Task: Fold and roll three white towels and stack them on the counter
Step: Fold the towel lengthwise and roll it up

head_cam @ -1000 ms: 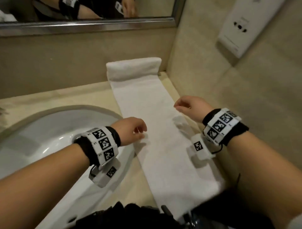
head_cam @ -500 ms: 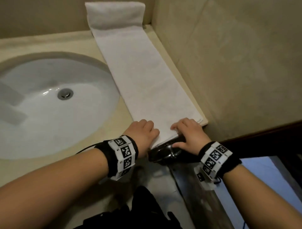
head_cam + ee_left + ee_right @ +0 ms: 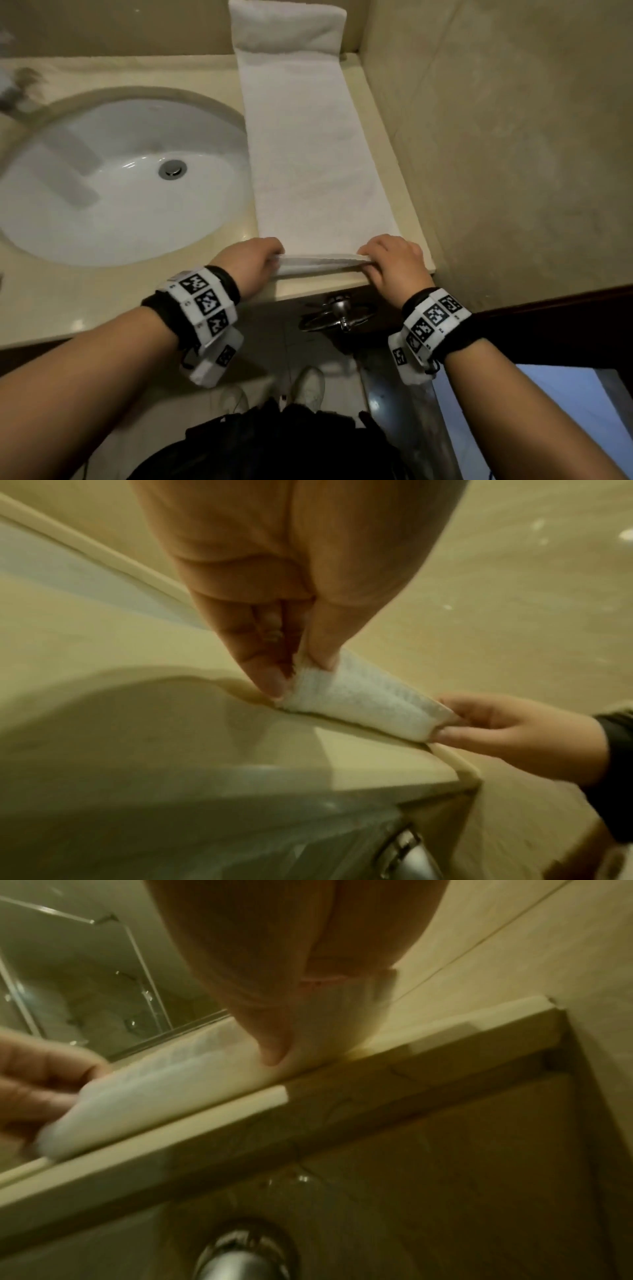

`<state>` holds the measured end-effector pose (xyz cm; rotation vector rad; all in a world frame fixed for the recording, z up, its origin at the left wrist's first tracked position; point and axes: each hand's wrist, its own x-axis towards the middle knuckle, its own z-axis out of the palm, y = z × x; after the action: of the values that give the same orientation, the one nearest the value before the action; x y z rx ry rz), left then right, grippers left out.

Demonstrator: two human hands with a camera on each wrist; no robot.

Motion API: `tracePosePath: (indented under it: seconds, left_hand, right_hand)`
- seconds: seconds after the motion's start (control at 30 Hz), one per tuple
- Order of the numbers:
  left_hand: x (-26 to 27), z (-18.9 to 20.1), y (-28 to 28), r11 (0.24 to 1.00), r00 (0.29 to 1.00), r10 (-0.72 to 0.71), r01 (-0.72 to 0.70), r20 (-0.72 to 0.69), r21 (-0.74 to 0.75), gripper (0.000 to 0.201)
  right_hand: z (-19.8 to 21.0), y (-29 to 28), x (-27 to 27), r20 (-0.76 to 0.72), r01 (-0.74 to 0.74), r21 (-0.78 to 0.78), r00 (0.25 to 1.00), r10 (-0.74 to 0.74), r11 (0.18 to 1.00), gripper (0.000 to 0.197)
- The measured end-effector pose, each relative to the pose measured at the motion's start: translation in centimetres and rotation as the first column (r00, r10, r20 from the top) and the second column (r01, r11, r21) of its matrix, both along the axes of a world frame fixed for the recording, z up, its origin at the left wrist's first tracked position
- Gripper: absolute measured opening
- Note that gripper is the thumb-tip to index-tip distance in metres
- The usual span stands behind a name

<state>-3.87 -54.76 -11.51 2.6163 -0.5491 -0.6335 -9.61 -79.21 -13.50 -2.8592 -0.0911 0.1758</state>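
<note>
A long white towel (image 3: 315, 147), folded into a narrow strip, lies on the beige counter (image 3: 113, 298) to the right of the sink. Its near end (image 3: 359, 699) is lifted and curled a little at the counter's front edge. My left hand (image 3: 255, 262) pinches the near left corner between thumb and fingers. At the near right corner my right hand (image 3: 390, 258) pinches the same end (image 3: 178, 1085). A rolled white towel (image 3: 287, 25) lies across the far end of the strip, against the back wall.
A white oval sink (image 3: 123, 181) with a metal drain (image 3: 172, 168) fills the counter's left part. The tiled side wall (image 3: 507, 137) runs close along the towel's right side. A chrome ring (image 3: 337, 317) hangs below the counter's front edge. White shoes (image 3: 310, 385) stand on the floor.
Both hands came back from the middle of the strip to its near end, took hold of the two corners and lifted the edge. The view tilted down and the mirror left the frame.
</note>
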Motion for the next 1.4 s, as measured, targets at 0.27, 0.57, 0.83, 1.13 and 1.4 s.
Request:
tracePosePath:
  seconds: [0.27, 0.57, 0.83, 1.13, 1.4]
  left_hand:
    - [0.4, -0.7, 1.7, 0.940, 0.941, 0.327, -0.333, -0.086, -0.068, 0.008]
    - [-0.3, -1.3, 0.1, 0.995, 0.964, -0.076, 0.056, 0.256, 0.086, 0.020]
    - [0.1, -0.9, 0.3, 0.946, 0.913, -0.271, 0.194, 0.305, 0.258, 0.035]
    - [4.4, -0.4, 0.8, 0.954, 0.954, 0.297, -0.298, -0.037, -0.039, 0.029]
    - [6.0, -0.4, -0.4, 0.990, 0.970, -0.130, 0.117, 0.208, 0.072, 0.021]
  right_hand:
    - [1.4, -0.9, 3.6, -0.269, 0.190, 0.114, 0.951, -0.154, 0.975, 0.022]
    - [0.7, 0.2, 2.9, -0.025, -0.159, -0.006, 0.987, 0.159, 0.987, 0.016]
    - [0.6, 0.0, 2.5, 0.014, -0.216, -0.063, 0.976, 0.218, 0.974, 0.031]
    - [1.2, 0.3, 6.8, -0.161, 0.198, 0.010, 0.968, -0.194, 0.980, 0.024]
    - [1.0, 1.2, 6.6, -0.050, -0.194, -0.015, 0.980, 0.193, 0.981, 0.026]
